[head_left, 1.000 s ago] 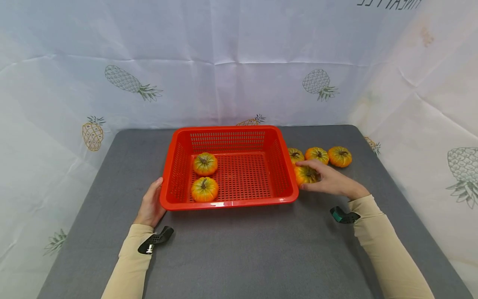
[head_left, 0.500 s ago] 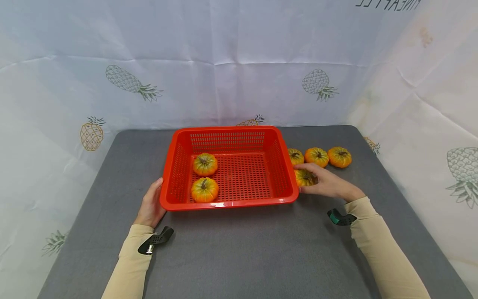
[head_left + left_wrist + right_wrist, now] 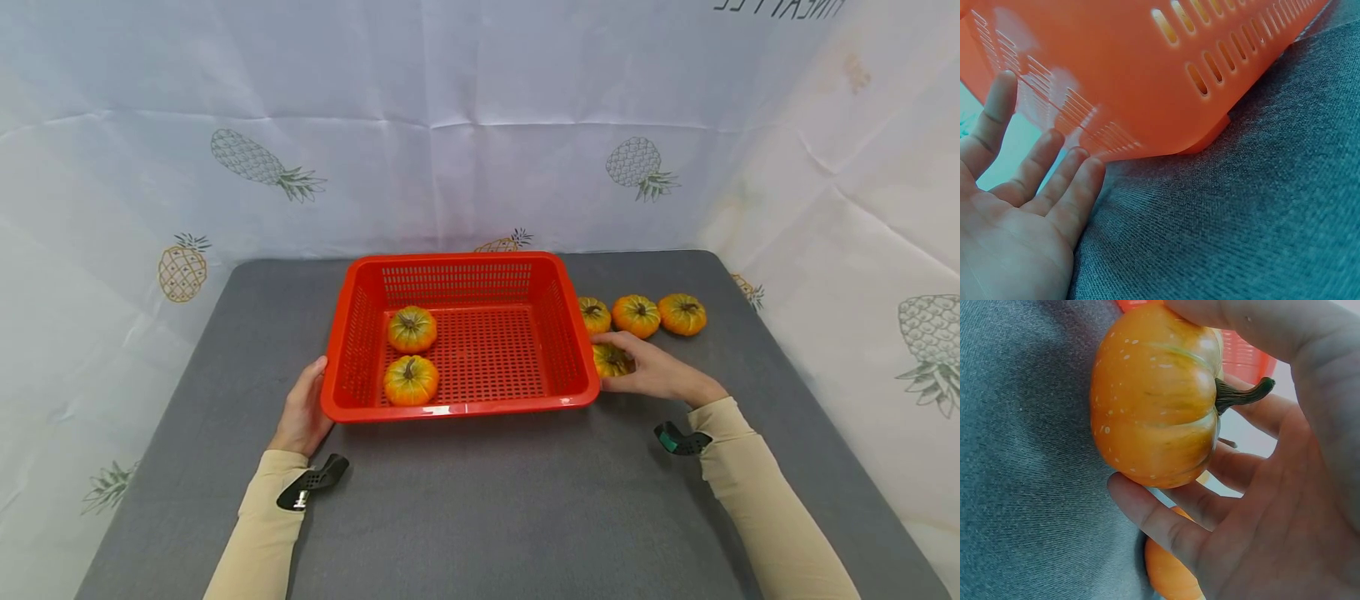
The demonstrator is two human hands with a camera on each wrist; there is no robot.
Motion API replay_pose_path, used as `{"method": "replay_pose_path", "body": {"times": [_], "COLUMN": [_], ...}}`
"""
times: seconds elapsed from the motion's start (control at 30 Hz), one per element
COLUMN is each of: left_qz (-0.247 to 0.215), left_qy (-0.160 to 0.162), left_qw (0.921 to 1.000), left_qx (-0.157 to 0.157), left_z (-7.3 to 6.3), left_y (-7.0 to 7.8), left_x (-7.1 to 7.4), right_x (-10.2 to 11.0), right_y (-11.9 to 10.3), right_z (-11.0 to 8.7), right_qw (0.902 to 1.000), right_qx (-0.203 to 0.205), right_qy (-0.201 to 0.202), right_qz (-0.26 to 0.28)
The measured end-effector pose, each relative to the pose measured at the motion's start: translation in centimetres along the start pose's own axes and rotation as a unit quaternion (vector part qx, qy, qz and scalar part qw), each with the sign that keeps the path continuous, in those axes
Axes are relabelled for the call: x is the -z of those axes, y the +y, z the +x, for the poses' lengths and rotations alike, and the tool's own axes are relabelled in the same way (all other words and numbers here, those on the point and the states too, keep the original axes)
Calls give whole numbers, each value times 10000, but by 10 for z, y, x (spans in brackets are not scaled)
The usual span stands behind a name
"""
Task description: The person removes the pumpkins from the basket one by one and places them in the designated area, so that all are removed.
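Note:
Between the thumb and fingers of my right hand (image 3: 654, 371) is a small orange-and-green pumpkin (image 3: 611, 361), close beside the right wall of a red plastic basket (image 3: 457, 410). The right wrist view shows this pumpkin (image 3: 1154, 400) low over the grey cloth, its dark stem pointing toward the palm. My left hand (image 3: 302, 412) is at the basket's left side. Seen from the left wrist, its fingers (image 3: 1072, 181) lie nearly straight against the slotted outer wall. Inside the basket, one pumpkin (image 3: 412, 330) sits behind another pumpkin (image 3: 411, 381), both along the left.
Behind the right hand stands a row of pumpkins: a pumpkin (image 3: 594, 315) partly hidden by the basket, a middle pumpkin (image 3: 636, 316) and a right pumpkin (image 3: 682, 315). Grey cloth covers the table (image 3: 480, 508). A pineapple-print sheet (image 3: 465, 183) hangs behind it.
My right hand has shifted slightly left with the pumpkin, bringing it closer to the basket's right wall. The left hand, basket and other pumpkins stay put.

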State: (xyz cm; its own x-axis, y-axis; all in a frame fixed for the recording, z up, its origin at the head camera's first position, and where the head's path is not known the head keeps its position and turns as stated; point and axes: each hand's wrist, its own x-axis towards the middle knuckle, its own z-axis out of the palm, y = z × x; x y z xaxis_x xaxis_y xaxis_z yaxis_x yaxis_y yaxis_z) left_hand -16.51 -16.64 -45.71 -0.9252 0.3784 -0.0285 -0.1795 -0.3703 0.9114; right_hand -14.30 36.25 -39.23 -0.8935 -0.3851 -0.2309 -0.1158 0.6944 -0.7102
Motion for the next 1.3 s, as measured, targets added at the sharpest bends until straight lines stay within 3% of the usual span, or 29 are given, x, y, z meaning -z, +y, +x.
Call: {"method": "replay_pose_path", "body": {"times": [0.33,0.6,0.93,1.3], "left_qz": [9,-18,-82,-114], "left_qy": [-59,-57,30,42], "left_qw": [10000,10000,10000,9999], "left_qx": [43,-3,5,49], "left_z": [0,0,1,0], "left_y": [0,0,1,2], "left_x": [0,0,-1,-1], "right_x": [-5,-8,-9,-9], "right_y": [1,3,5,5], "right_z": [2,4,9,7], "right_qw": [9999,10000,9995,9999], "right_qx": [116,-32,280,129], "right_qy": [30,64,98,-25], "right_qz": [-54,-2,-73,91]}}
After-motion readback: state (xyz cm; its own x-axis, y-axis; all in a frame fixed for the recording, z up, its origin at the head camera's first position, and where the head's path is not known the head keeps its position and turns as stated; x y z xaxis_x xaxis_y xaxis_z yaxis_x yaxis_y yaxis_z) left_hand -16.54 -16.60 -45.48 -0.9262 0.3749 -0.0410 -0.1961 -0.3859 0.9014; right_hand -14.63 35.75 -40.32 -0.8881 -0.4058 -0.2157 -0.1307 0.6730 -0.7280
